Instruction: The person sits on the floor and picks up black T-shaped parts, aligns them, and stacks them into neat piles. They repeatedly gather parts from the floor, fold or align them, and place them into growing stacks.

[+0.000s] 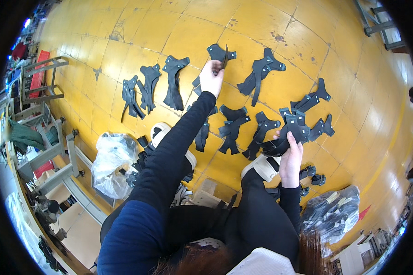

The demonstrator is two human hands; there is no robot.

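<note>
My left hand reaches far forward, its fingers closed on a thin black cut piece held on edge. Beneath that piece lies a pile of flat black pieces on the floor. Closer to my body, my right hand grips a fanned stack of black pieces with small pale labels, thumb on top. Around both hands, similar black piles are spread, among them one right of my left hand and another between the hands. My left forearm partly hides a pile.
Yellow floor tiles lie under the piles. A clear plastic bag sits left of my legs, and a bag of dark pieces lies at the right. Black rolled bundles rest by my right forearm. Metal frames stand along the left.
</note>
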